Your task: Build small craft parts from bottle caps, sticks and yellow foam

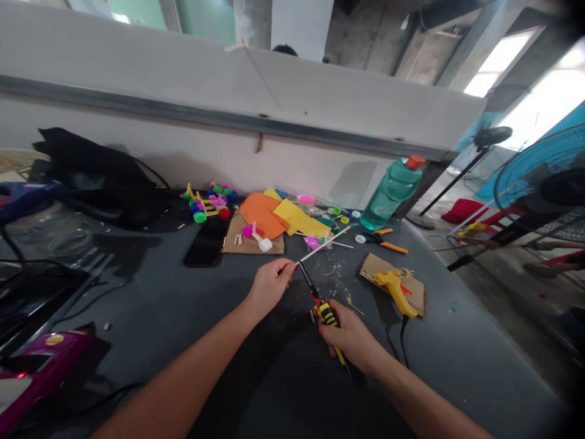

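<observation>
My left hand (273,282) is closed, pinching the near end of a thin pale stick (325,245) that slants up to the right above the table. My right hand (348,334) is wrapped round the yellow and black handles of a cutting tool (326,312). The dark tip of that tool meets the stick just beside my left fingertips. Small clear bits and scraps lie on the table to the right of the tool. Beyond my hands are orange paper (261,213), yellow paper (299,218) and a cardboard piece (228,244) with short stick pieces on it.
A black phone (206,244) and a colourful toy (208,204) lie at the back left. At the right are a teal bottle (388,194), orange-handled pliers (392,248) and a yellow glue gun (397,292) on cardboard. A magenta device (50,369) is near left; a fan (548,183) stands beyond the table.
</observation>
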`<state>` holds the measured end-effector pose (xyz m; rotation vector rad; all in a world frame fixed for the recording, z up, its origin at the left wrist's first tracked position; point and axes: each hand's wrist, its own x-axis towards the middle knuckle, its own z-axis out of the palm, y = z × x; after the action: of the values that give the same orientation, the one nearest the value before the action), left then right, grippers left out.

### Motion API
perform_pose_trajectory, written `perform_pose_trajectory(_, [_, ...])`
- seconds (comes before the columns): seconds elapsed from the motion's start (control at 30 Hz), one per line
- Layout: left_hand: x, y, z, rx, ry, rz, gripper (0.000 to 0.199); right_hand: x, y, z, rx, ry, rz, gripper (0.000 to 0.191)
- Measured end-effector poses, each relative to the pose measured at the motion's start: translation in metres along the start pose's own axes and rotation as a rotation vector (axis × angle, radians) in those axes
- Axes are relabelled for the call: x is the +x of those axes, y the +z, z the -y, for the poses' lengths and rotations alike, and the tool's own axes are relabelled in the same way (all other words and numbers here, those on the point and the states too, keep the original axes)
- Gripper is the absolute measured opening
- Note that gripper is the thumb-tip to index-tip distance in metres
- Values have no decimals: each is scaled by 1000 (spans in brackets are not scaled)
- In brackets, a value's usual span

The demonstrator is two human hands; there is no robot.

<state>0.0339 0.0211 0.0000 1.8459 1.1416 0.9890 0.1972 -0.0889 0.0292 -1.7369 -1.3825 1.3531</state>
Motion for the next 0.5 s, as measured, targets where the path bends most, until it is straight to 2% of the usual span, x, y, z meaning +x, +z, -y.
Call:
perform_pose_trajectory(0.13, [2, -2, 0, 107, 168, -73, 19, -1, 0, -1, -10, 2, -2, 20])
perform_pose_trajectory(0.3, [3, -13, 0, 348, 378, -71, 19, 0, 2, -6, 54, 21, 42, 24])
perform_pose_trajectory(0.4, [2, -15, 0, 391, 427, -77, 19, 2, 4, -10, 107, 54, 63, 27])
perform_pose_trajectory(0.5, [2, -14, 0, 358, 415, -80, 18, 5, 4, -13, 175, 38, 75, 27])
